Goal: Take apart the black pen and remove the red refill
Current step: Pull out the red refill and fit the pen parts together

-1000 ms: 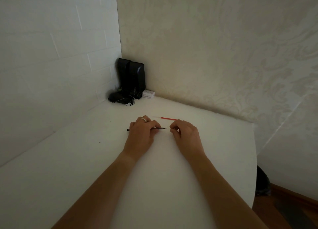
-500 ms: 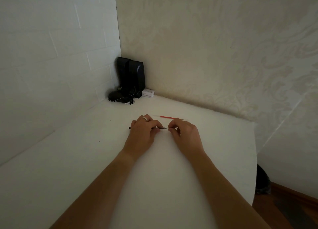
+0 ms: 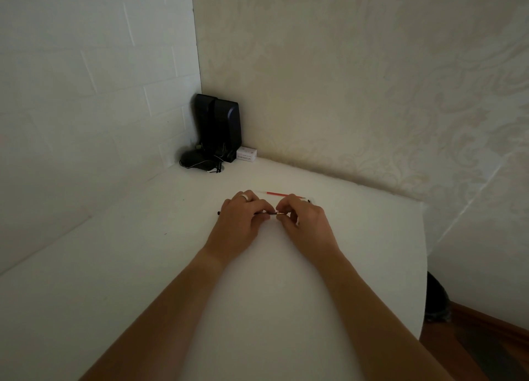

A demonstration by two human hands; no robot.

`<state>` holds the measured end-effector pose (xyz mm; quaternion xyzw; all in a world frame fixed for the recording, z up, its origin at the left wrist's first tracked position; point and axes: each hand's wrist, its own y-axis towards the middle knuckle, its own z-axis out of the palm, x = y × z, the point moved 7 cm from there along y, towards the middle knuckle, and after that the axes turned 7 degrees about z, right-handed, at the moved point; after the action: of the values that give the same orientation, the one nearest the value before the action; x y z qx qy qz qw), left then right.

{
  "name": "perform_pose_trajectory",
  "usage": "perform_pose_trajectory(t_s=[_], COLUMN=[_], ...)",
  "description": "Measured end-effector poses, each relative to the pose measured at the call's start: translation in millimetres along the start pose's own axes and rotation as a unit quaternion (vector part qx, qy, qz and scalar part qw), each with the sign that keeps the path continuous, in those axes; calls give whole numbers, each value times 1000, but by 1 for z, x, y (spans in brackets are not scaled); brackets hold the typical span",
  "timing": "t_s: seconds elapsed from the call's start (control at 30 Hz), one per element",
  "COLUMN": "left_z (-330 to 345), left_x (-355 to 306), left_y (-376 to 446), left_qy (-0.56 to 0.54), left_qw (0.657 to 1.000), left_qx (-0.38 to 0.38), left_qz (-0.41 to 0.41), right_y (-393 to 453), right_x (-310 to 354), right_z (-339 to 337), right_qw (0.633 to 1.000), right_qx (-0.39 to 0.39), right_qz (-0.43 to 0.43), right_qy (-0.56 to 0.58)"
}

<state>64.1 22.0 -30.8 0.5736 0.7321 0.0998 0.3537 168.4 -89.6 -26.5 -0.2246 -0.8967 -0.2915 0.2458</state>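
A thin black pen lies level just above the white table, and only its left end and a short stretch near the tip show. My left hand, with a ring on one finger, is closed around the pen's barrel. My right hand pinches the pen's tip end, where a small metallic piece shows between its fingertips. A red refill lies flat on the table just beyond both hands, touching neither.
Black speakers stand in the far corner with a dark cabled object and a small white box beside them. The white table meets walls at left and back. Its right edge drops to a wooden floor.
My right hand has closed in on the pen's tip, so the gap between the two hands has shrunk. The red refill has not moved.
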Motion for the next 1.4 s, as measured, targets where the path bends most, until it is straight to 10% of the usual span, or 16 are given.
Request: perform_pose_trajectory(t_s=[1.4], left_z=[-3], left_x=[0], left_y=[0], left_qy=[16], left_qw=[1000], left_qx=[-7], left_qz=[-9], right_y=[-2], right_x=[-1], right_z=[6], right_qw=[998], right_qx=[-11], right_qz=[-20], right_qy=[-62])
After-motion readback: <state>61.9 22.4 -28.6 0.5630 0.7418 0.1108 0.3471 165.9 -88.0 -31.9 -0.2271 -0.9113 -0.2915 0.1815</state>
